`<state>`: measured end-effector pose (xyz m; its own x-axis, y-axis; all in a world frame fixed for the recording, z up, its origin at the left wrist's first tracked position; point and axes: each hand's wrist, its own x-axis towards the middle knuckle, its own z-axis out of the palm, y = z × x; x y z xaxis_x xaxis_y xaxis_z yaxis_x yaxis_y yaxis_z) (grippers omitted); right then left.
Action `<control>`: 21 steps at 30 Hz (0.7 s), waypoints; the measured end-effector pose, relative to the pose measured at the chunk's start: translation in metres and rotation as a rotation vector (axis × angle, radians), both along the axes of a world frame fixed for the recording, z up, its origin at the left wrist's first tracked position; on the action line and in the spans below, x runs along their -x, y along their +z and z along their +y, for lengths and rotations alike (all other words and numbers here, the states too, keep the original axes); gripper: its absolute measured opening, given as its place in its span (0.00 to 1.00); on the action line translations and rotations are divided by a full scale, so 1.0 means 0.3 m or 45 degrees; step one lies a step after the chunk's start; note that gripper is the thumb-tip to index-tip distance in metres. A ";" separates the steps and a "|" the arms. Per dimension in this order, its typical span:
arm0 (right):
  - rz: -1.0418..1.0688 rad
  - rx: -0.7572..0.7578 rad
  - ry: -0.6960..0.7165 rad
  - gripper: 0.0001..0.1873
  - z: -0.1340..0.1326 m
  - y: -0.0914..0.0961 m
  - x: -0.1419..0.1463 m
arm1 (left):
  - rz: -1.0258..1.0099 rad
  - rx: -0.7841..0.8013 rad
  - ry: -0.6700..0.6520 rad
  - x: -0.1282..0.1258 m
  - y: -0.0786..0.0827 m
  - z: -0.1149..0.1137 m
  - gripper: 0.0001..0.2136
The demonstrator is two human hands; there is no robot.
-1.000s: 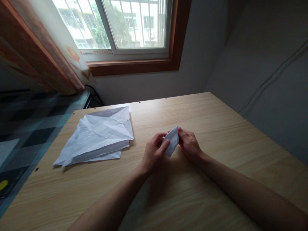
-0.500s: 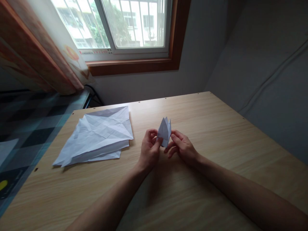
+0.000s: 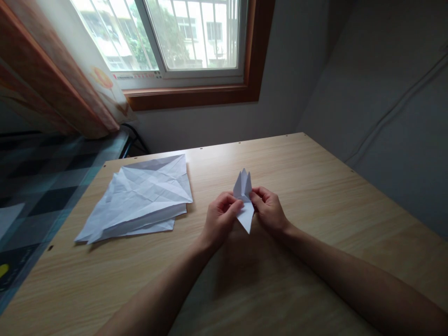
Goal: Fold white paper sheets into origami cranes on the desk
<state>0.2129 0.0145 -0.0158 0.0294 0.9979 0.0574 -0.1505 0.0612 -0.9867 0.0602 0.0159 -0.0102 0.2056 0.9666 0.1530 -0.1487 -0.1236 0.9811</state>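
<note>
Tiny red printing [image 3: 140, 75] along the foot of the window [image 3: 203, 42] was too small to read. Since half a second earlier, a broad point of the folded paper [image 3: 246, 213] had come down toward the person; three narrow tips pointed toward the window, its long axis running near to far. The left hand [image 3: 221, 218] and right hand [image 3: 271, 211], fingers curled nearly closed, pinched its two sides above the desk [image 3: 308, 186], right of the stacked sheets [image 3: 150, 186].

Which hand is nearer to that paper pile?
The left hand, to the right of the pile; the right hand is farther off, at the folded paper's far side.
</note>
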 end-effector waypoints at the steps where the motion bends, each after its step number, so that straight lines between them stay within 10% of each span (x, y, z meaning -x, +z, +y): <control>1: 0.021 -0.006 -0.003 0.15 -0.001 -0.001 0.000 | -0.010 0.047 -0.018 -0.003 0.005 -0.006 0.13; 14: 0.085 -0.003 0.035 0.13 -0.004 0.014 0.001 | -0.165 0.078 -0.025 -0.007 0.013 -0.003 0.11; 21: 0.003 -0.161 0.180 0.13 -0.037 0.019 0.015 | -0.107 0.103 0.249 -0.015 0.000 -0.004 0.16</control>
<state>0.2084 0.0036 -0.0101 -0.1107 0.9769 0.1827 -0.1683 0.1627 -0.9722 0.0647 0.0146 -0.0103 0.0027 0.9966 0.0823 -0.2112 -0.0799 0.9742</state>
